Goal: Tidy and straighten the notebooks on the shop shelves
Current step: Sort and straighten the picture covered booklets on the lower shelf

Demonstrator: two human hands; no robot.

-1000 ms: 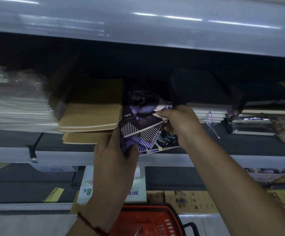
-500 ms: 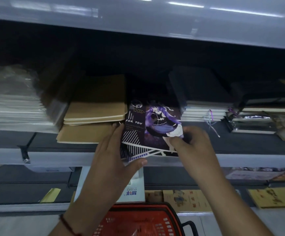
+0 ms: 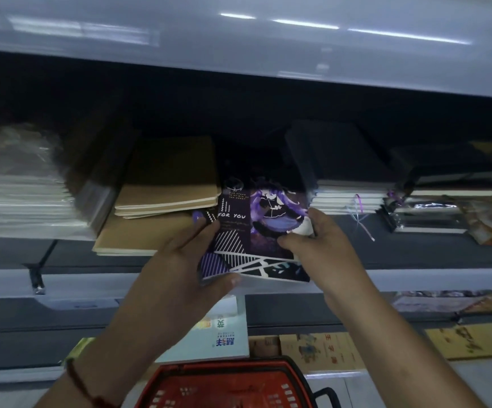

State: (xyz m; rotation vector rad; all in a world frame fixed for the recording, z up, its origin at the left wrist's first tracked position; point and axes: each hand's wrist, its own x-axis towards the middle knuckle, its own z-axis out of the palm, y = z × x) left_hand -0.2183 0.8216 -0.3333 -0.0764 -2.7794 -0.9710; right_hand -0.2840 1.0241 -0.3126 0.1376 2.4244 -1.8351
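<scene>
While you hold the purple notebooks [image 3: 256, 231] at the centre of the frame, note the item as a small, fanned stack of dark illustrated covers, lying at the front lip of the shelf [image 3: 415, 269], in the gap between the brown notebooks [image 3: 162, 201] to the left and the black notebooks [image 3: 341, 172] to the right. Your left hand [image 3: 188, 272] grips the stack's lower left corner, fingers along the left edge and thumb curled under the near edge. Your right hand [image 3: 321, 245] pinches the right side of the top cover, thumb on its face, fingers behind. Neither hand is nearer; they bracket the stack from opposite sides. Long axis: runs from the shelf lip back into the dark recess, roughly away from you. Condition: the lower copies are skewed, their near corners splayed out to the lower right and overhanging the lip, while the top cover sits squarer. Judgement: the coming move likely calls for pressing both side edges inward to square the stack, then sliding it back along that axis into the gap. Risk: the splayed lower copies could slip off the lip. Also present: a red basket [image 3: 224, 384] at bottom centre of the frame, and a light-blue booklet [image 3: 218, 334] on the shelf below.
</scene>
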